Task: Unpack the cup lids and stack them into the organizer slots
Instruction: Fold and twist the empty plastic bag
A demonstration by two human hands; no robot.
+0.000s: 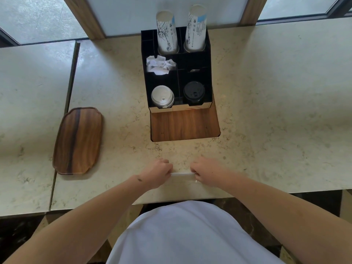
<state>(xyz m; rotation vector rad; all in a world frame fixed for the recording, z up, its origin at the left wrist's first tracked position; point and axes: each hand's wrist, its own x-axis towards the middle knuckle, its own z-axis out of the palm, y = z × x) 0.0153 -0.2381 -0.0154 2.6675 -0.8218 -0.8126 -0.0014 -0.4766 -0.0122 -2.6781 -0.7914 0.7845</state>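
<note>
Head view: both my left hand (159,173) and right hand (204,173) have fingers pinched closed on a thin clear sleeve (182,174) (lids presumably) above the worktop (266,111); tugging too hard could scatter lids short of the organizer (178,73).
</note>
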